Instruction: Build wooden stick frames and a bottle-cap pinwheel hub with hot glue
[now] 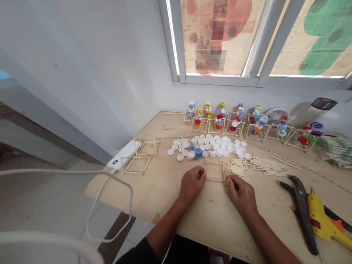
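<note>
My left hand [191, 184] and my right hand [242, 196] hold opposite sides of a small rectangular frame of thin wooden sticks [215, 179], which rests on a plywood tabletop [209, 216]. Fingers of both hands pinch its lower corners. Just beyond the frame lies a spread of mostly white plastic bottle caps [209, 146], with a few blue ones among them. To the right of my right hand is a bundle of loose wooden sticks [261, 165].
Black-handled pliers [301, 209] and a yellow glue gun [320, 216] lie at the right. Several stick-and-cap models [236, 121] stand along the back wall. A similar stick frame [137, 157] sits at the left, near a white power bank [125, 156] with a white cable.
</note>
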The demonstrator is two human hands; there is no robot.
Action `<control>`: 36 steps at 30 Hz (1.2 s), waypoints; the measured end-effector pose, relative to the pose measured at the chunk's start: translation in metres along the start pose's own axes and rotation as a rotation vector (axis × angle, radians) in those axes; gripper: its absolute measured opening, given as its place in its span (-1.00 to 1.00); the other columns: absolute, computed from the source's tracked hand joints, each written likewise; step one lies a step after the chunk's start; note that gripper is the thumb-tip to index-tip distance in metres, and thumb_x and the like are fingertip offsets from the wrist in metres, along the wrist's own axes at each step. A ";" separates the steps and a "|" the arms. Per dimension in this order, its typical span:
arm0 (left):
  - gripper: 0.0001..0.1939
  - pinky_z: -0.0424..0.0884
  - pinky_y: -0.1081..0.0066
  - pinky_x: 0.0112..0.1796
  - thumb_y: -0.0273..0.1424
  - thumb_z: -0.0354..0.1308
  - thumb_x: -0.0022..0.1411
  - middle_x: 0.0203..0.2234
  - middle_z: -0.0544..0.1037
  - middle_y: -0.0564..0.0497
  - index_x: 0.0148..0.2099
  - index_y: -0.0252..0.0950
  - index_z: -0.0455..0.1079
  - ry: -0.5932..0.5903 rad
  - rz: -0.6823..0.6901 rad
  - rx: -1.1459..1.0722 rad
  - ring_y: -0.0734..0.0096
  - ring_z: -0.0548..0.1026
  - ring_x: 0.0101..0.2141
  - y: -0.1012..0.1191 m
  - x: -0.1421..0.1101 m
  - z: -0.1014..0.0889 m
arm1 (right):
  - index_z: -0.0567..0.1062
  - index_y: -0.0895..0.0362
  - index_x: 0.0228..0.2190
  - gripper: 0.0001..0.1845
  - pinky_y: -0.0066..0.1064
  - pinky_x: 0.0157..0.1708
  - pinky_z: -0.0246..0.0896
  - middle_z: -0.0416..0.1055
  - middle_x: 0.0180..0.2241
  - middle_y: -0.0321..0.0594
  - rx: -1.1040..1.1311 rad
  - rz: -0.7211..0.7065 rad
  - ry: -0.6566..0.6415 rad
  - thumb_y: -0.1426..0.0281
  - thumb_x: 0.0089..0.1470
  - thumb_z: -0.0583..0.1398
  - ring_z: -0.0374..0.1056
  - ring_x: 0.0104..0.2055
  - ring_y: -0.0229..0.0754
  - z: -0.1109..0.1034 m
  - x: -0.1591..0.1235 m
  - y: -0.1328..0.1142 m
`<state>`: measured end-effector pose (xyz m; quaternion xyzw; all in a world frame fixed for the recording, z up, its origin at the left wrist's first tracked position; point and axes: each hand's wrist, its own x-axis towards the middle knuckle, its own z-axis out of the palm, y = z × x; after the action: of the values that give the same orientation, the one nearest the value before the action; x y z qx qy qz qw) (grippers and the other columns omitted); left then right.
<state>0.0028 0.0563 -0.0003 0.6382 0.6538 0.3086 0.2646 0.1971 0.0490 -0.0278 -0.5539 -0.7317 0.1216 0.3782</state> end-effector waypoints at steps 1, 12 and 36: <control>-0.91 0.27 0.49 -0.44 -0.41 0.04 0.09 -0.53 0.49 0.08 -0.40 -0.26 0.36 0.000 0.000 0.002 0.46 0.44 -0.49 -0.001 -0.002 -0.002 | 0.50 0.14 -0.40 -0.72 -0.51 -0.53 0.18 0.46 -0.55 -0.28 -0.003 -0.009 0.004 0.30 0.13 0.03 0.32 -0.58 -0.30 0.000 0.000 0.000; -0.79 0.33 0.45 -0.44 -0.25 -0.02 0.12 -0.52 0.53 0.07 -0.36 -0.21 0.38 0.090 -0.134 0.118 0.38 0.48 -0.51 -0.046 -0.039 -0.062 | 0.49 0.14 -0.42 -0.72 -0.51 -0.55 0.17 0.46 -0.55 -0.28 0.001 -0.055 0.031 0.33 0.13 0.01 0.31 -0.59 -0.30 -0.001 0.000 -0.005; -0.63 0.22 0.19 0.08 -0.36 -0.01 0.22 0.02 0.37 -0.10 0.08 -0.25 0.24 0.379 0.302 0.129 0.25 0.28 0.07 0.017 0.006 -0.045 | 0.48 0.13 -0.41 -0.74 -0.51 -0.54 0.15 0.43 -0.56 -0.30 0.014 -0.078 0.014 0.36 0.13 0.02 0.29 -0.59 -0.31 0.000 0.000 -0.005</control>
<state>-0.0192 0.0590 0.0428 0.6750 0.6073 0.4165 0.0471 0.1937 0.0471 -0.0252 -0.5233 -0.7490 0.1081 0.3918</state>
